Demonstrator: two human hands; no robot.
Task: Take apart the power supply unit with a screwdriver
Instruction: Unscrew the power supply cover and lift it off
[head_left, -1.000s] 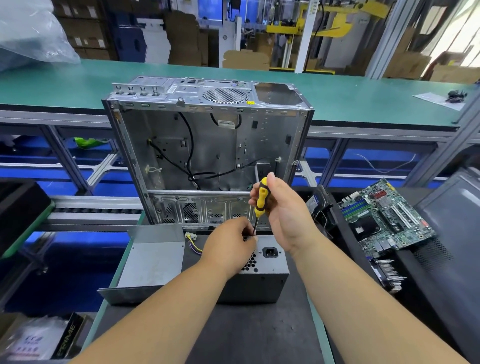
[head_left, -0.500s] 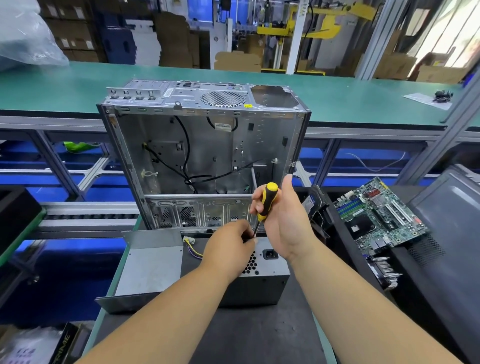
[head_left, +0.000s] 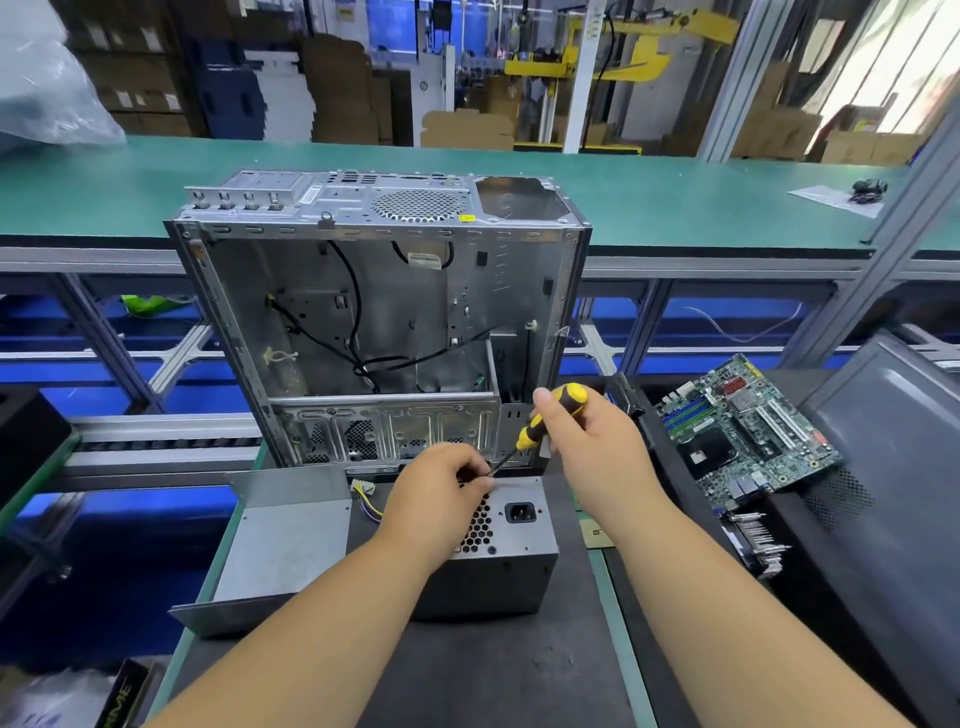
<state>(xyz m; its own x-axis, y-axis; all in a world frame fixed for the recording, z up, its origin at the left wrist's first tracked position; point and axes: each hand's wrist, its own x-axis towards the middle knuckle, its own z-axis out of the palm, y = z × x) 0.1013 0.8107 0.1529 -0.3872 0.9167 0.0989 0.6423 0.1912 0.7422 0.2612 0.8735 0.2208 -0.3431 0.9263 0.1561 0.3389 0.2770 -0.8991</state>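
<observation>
PSU (head_left: 511, 545) sits on dark mat (head_left: 519, 670), just in front of open case (head_left: 384, 322), socket face up. Right hand (head_left: 592, 452) grips screwdriver (head_left: 550, 418) by the yellow-black handle, thumb laid along it; shaft slants down-left toward the far top edge of the PSU. Left hand (head_left: 441, 493) rests on the PSU over the vent grille, fingers curled at the shaft tip; whether they pinch the tip or a screw cannot be told. Grey metal panel (head_left: 280, 540) lies flat, touching the PSU's left side. Loose wires (head_left: 366, 493) show between panel and left hand. Motherboard (head_left: 743, 421) lies tilted to the right, well apart from the PSU.
</observation>
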